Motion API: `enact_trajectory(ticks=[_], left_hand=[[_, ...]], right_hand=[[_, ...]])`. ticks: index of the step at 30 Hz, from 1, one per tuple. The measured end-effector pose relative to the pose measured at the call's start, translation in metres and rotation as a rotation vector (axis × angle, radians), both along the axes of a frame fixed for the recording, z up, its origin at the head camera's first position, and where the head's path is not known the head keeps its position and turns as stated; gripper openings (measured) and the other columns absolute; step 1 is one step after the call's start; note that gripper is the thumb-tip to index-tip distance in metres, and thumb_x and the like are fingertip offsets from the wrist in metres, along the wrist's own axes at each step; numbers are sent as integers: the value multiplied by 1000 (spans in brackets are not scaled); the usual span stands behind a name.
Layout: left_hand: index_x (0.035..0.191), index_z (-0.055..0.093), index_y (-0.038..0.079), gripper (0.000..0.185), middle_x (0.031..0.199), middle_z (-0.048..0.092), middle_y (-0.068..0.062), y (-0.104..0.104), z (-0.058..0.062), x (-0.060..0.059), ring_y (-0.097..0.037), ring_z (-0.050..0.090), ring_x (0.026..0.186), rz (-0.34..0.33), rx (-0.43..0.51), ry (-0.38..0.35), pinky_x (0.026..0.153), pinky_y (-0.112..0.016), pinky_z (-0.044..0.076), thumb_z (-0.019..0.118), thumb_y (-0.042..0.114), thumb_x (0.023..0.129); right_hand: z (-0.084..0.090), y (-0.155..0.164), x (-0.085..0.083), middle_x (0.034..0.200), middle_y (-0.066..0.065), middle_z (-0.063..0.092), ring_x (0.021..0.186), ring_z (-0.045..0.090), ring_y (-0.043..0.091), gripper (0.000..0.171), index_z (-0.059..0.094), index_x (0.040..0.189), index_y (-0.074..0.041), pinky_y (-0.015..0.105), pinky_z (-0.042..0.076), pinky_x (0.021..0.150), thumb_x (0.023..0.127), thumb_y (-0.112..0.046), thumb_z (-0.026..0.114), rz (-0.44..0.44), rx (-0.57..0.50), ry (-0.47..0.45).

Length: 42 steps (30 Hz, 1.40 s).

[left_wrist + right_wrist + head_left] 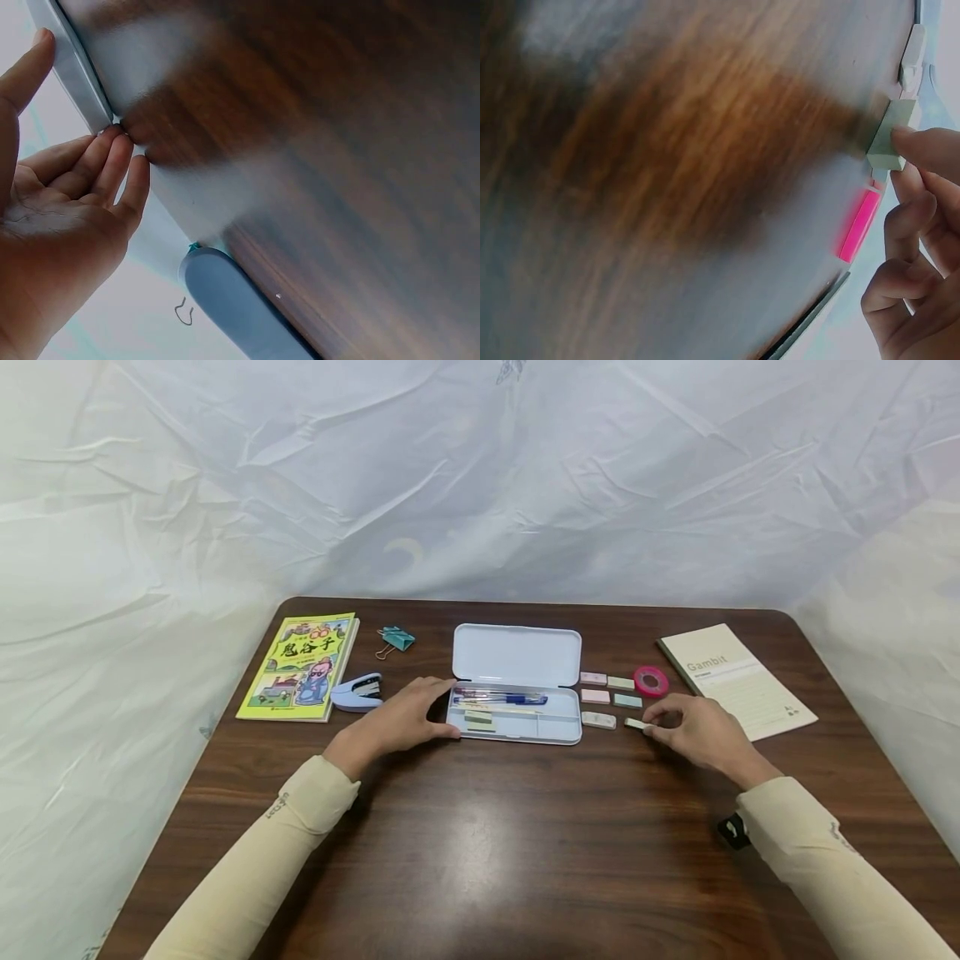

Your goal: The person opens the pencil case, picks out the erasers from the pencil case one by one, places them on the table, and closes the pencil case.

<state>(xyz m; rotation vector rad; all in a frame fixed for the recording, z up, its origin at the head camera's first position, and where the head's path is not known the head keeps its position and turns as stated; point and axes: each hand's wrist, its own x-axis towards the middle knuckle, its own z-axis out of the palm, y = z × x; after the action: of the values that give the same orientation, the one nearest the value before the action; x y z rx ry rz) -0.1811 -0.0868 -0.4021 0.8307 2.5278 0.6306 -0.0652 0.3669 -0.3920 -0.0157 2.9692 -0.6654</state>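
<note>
A white pencil case (558,727) lies with its lid (516,656) raised, holding several pens (517,699) and small pale green blocks (477,717) in its front left compartment. My left hand (405,714) holds the case's left end, thumb at the front corner and fingers towards the hinge. In the left wrist view the thumb touches the case wall (75,67). To the right, my right hand (697,731) pinches a pale green eraser (889,135) between thumb and fingers, close to the tabletop. Several erasers (595,696) lie in rows between the case and this hand.
A pink tape roll (651,682) sits behind my right hand, with a cream notebook (738,681) farther right. At left are a yellow book (300,668), a light blue stapler (357,692) and a teal binder clip (396,639). White fabric (480,485) hangs behind the table.
</note>
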Motion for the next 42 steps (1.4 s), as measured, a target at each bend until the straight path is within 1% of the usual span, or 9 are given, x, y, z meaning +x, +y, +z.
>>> enact_trajectory(ticks=[4,11,21,25,27,31,32,38,42], left_hand=[[178,37,2,96,180,45,-22,0,2,1,-40,40,171,1,-3,1,140,-59,37,85,43,106],[178,38,2,95,180,46,-23,0,1,1,-40,41,171,4,0,5,140,-59,38,85,43,106],[178,38,3,96,180,46,-23,-1,1,2,-40,41,171,8,9,-4,140,-60,38,86,42,105],[178,39,3,97,179,47,-23,-2,-6,-2,-41,42,169,0,15,11,137,-61,40,86,47,105],[178,39,3,97,179,46,-23,-3,-7,-3,-41,42,170,1,19,8,138,-61,40,85,48,105],[178,39,4,96,180,46,-22,-2,-4,0,-40,40,171,8,21,-1,139,-62,38,85,46,105],[178,39,3,96,180,45,-23,-2,1,2,-41,39,172,8,21,-8,140,-62,37,85,44,105],[179,37,4,96,182,44,-22,-2,0,1,-41,37,173,8,0,-3,140,-61,36,85,44,106],[179,37,5,95,182,44,-21,0,1,2,-39,37,174,6,-9,-2,141,-60,36,84,45,106]], right_hand=[[-1,-1,1,104,13,83,82,62,19,11,85,108,-11,37,47,71,101,-19,88,13,-9,10],[-4,-2,5,98,9,82,81,62,16,8,85,104,-11,35,48,70,99,-15,90,26,-38,39],[-8,-5,6,94,5,81,82,61,14,7,84,100,-12,33,48,71,99,-15,90,49,-31,58],[-8,-6,6,93,5,80,81,61,14,7,84,100,-12,33,47,71,99,-15,90,45,-25,60],[-7,-7,7,93,5,80,81,61,14,7,84,100,-12,34,48,71,98,-15,90,44,-22,63],[-6,-7,7,93,5,81,81,62,14,7,84,100,-12,35,48,71,98,-14,90,49,-17,66],[-6,-8,7,93,5,80,81,62,14,7,84,100,-12,35,48,71,98,-14,90,51,-16,65],[-6,-9,6,93,4,80,80,60,14,8,85,101,-13,35,47,71,98,-17,91,55,-4,65],[-4,-14,5,99,8,83,80,59,16,12,87,104,-12,36,48,72,99,-22,91,53,-9,85]])
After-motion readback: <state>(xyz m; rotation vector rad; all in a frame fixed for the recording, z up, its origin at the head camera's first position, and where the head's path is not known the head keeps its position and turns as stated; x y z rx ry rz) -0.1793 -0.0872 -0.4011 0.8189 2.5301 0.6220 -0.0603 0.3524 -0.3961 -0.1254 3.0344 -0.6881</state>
